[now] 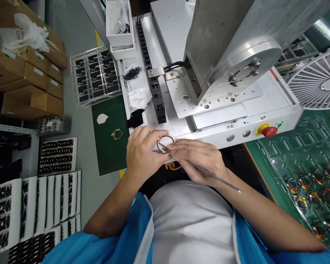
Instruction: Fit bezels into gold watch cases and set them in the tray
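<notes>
Between the thumb and fingers of my left hand (144, 152) is a gold-coloured watch case ring (158, 145), held up before the machine's front edge. My right hand (199, 159) is closed around a thin metal tweezers-like tool (211, 175). The tool's far end reaches inside the ring, and its other end points back over my right forearm. Fingertips of both hands meet at the ring's lower right side. Whether the tool's tip touches the ring's inner wall I cannot tell. A second gold ring (117, 134) lies on the green mat (108, 157) to the left.
A metal machine (222, 62) with a red stop button (269, 131) stands ahead. Black bits (132, 73), a white cloth (139, 98) and a black cable chain (155, 88) lie left of it. Trays (96, 75) flank both sides; a white fan (316, 80) is at right.
</notes>
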`<state>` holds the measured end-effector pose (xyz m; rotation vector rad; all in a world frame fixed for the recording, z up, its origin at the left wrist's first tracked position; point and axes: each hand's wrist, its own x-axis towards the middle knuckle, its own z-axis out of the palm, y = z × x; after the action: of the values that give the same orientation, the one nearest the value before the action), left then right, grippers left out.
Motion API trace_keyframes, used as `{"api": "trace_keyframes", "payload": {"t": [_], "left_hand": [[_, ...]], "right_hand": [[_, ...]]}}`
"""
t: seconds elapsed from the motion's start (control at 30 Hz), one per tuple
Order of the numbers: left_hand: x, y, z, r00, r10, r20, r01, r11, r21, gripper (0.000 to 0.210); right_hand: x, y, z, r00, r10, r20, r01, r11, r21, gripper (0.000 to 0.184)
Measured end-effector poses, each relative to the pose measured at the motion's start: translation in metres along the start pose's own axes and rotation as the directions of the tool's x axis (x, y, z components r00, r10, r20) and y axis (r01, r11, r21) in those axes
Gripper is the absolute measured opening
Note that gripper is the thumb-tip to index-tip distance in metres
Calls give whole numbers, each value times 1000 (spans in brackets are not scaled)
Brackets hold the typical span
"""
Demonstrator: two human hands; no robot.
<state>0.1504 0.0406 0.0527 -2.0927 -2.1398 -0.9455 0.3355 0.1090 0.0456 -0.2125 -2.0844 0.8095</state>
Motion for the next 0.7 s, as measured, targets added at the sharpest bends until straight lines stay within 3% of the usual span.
{"api": "trace_keyframes", "payload": {"t": [0.13, 0.43, 0.7], "left_hand": [[0, 0, 1, 1000, 14, -25, -14, 1000, -3, 31], [-1, 0, 2, 999, 11, -31, -11, 1000, 6, 30], [0, 2, 1, 1000, -6, -22, 7, 999, 35, 39]], "right_hand": [[3, -2, -4, 999, 45, 16, -46, 996, 73, 19], [-3, 1, 0, 1000, -26, 10, 27, 999, -41, 23], [-5, 1, 6, 983, 17, -183, -21, 1000, -18, 35]]}}
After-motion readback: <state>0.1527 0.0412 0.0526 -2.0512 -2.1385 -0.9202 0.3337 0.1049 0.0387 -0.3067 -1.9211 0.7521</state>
